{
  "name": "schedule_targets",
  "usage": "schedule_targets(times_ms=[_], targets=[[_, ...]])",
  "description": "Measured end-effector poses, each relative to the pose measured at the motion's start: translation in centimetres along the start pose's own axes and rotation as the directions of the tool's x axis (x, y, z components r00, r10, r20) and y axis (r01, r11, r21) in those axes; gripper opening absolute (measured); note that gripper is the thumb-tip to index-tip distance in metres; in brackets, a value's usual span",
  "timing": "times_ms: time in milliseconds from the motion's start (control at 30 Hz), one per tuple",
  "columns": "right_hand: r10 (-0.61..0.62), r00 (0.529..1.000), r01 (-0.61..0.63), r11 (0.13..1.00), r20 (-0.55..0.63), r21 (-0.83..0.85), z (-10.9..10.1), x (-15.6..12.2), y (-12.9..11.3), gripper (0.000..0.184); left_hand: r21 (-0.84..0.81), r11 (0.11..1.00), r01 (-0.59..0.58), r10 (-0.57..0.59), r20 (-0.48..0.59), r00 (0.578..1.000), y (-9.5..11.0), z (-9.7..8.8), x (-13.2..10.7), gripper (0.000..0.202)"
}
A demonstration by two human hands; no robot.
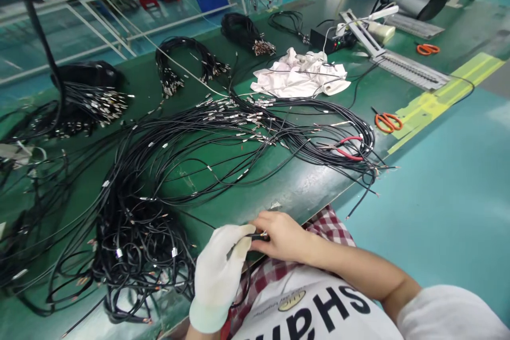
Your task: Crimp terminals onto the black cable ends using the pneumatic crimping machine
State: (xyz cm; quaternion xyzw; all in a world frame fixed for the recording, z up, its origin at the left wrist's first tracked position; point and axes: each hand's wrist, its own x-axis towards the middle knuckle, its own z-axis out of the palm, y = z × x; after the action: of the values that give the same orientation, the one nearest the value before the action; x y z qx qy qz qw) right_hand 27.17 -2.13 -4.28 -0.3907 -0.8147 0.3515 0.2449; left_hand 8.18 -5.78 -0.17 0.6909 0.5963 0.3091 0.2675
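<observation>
My left hand (223, 265), in a white glove, pinches a thin black cable (257, 235) near its end at the table's front edge. Bare, my right hand (281, 235) closes its fingers on the same cable end, where a bit of exposed wire shows. The rest of this cable is partly hidden by the glove. Left of the gloved hand lies a tangled heap of black cables (139, 244) with some bare copper ends. Behind both hands, a long loose bundle of black cables (191, 122) with metal-tipped ends curves across the green table (223, 164).
Red-handled pliers (350, 156) rest on the bundle. Orange-handled scissors (387, 122) lie by yellow tape (426, 106), with a second orange pair (427, 49) farther back. A white cloth (300, 74), a black box (332, 37) and several coiled cable bundles (245, 32) stand behind.
</observation>
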Motion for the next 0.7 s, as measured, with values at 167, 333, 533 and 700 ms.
schedule_targets(times_ms=[167,333,533,700], targets=[[0.086,0.99,-0.023,0.877,-0.11,0.48,-4.1,-1.0,-0.6,0.047,0.059,0.996,-0.064,0.057,0.113,0.992,1.1,0.7,1.5,0.02],[0.12,0.947,0.076,0.819,-0.3,0.569,-4.0,-1.3,-0.7,0.016,0.073,0.983,-0.171,0.159,0.143,0.977,1.3,1.6,2.3,0.017],[0.079,0.929,0.133,0.842,-0.362,0.524,-4.4,-1.3,-0.2,0.013,0.329,0.908,-0.26,0.212,0.174,0.962,-2.5,1.4,2.8,0.039],[0.098,0.925,0.089,0.885,-0.368,0.458,-6.1,-1.5,-0.2,0.009,0.247,0.967,-0.059,0.01,0.194,0.981,-5.2,-1.9,2.4,0.029]])
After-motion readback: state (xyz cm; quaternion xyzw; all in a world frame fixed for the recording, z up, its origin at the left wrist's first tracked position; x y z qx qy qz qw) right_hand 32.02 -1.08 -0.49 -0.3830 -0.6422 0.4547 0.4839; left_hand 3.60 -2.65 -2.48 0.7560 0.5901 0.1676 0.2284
